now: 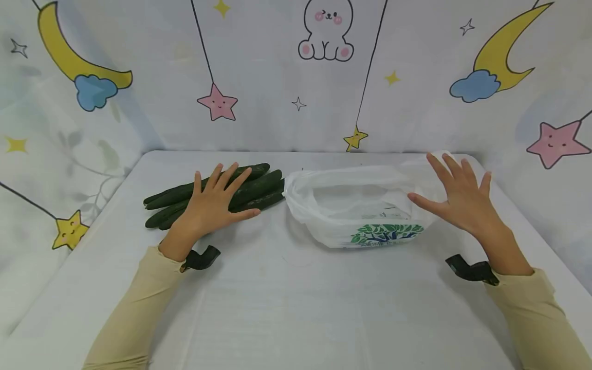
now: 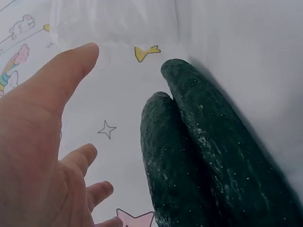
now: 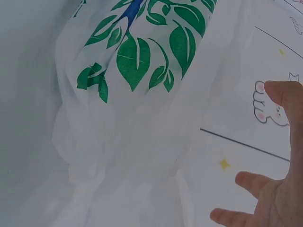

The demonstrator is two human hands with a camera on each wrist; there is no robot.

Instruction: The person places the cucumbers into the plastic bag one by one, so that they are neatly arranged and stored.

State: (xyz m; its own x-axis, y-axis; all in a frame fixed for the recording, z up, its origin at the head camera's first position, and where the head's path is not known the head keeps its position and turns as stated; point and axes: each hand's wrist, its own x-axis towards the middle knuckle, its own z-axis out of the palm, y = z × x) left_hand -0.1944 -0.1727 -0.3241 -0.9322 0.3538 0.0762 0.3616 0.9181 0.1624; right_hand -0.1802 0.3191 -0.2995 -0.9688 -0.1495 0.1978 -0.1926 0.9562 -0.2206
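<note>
Your left grip (image 1: 210,204), spread and empty, is nearer the cucumbers (image 1: 256,188), which point lengthwise toward the plastic bag (image 1: 339,226); your right grip (image 1: 462,198) also spreads empty.

Behind the white table (image 1: 287,308) rises a pale backdrop (image 1: 268,46) with moons (image 1: 495,49) and stars (image 1: 218,104).

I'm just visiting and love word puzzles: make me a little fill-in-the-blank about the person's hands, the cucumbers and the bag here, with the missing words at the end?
1. The left hand and the right hand are both holding ____.
2. Of those two, the one nearer the cucumbers is the ____ one.
3. Apart from its print, the plastic bag is the color ____.
4. The printed leaves on it are the color ____.

Missing words: nothing; left; white; green.
</note>
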